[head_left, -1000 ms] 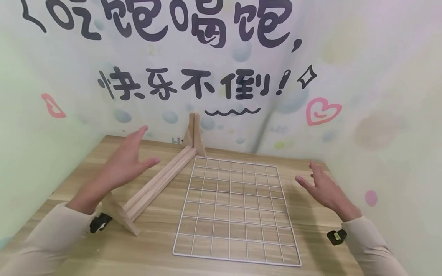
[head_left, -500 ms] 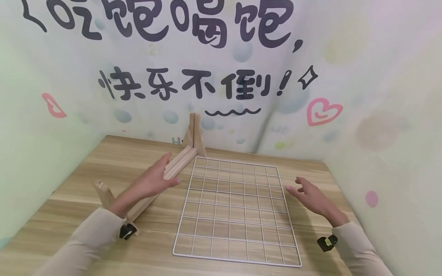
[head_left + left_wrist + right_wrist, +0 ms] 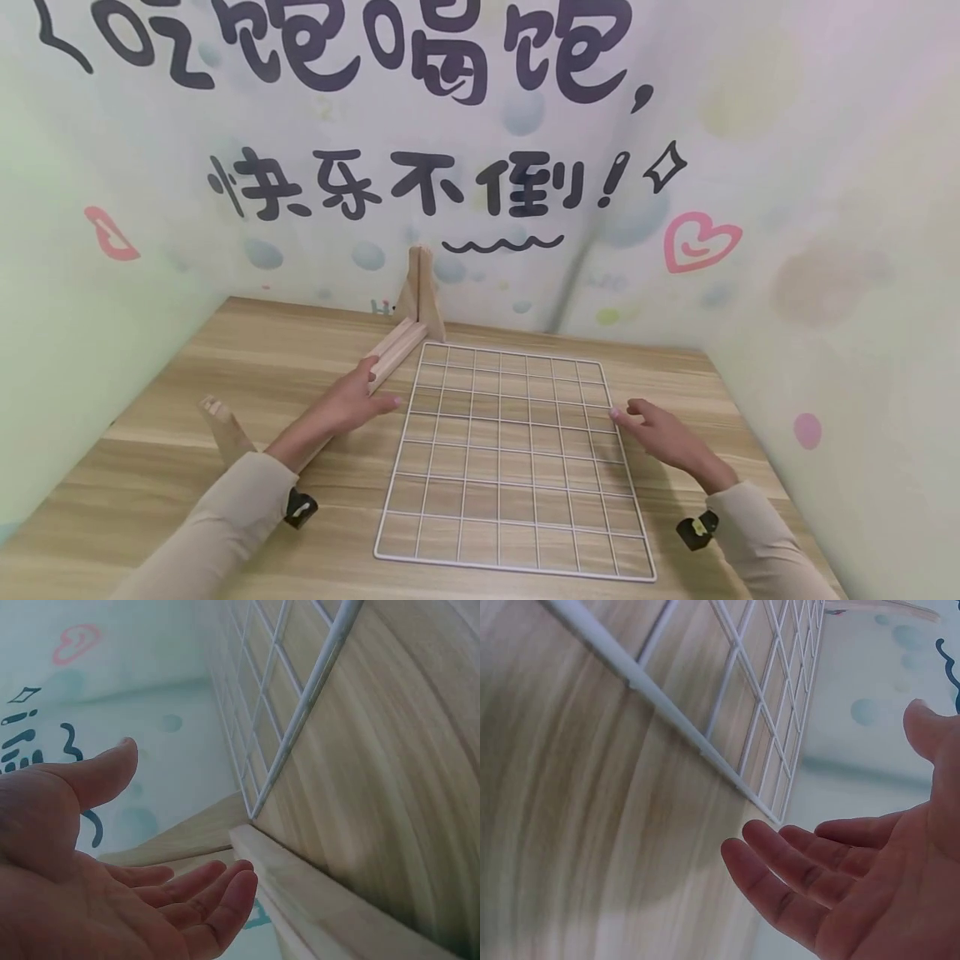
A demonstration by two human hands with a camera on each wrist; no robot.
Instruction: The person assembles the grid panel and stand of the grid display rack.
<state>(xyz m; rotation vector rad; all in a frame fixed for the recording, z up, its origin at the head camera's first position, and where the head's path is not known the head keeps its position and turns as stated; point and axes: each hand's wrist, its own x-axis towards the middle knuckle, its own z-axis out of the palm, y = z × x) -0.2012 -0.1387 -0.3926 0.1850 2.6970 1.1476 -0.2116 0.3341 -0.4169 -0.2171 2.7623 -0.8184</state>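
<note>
A white wire grid panel (image 3: 498, 482) lies flat on the wood-grain table. Left of it is a wooden stand, a grooved bar (image 3: 397, 346) with an upright end piece (image 3: 420, 296) at the back and another (image 3: 227, 433) in front. My left hand (image 3: 341, 408) hovers over the bar and hides part of it; its thumb points toward the grid's left edge. At the grid's right edge is my right hand (image 3: 667, 437), thumb tip close to the wire; contact cannot be told. Both wrist views show the left hand (image 3: 127, 877) and right hand (image 3: 862, 877) holding nothing, fingers slightly bent.
Behind the table (image 3: 187, 358) hangs a pale printed backdrop (image 3: 480, 283) with dark lettering and pink hearts. Pale walls flank both sides. A black device is strapped to each wrist, left (image 3: 302, 507) and right (image 3: 697, 530).
My left hand has come down and to the right, over the wooden bar toward the grid. My right hand has moved down and left to the grid's right edge. Grid and stand stay put.
</note>
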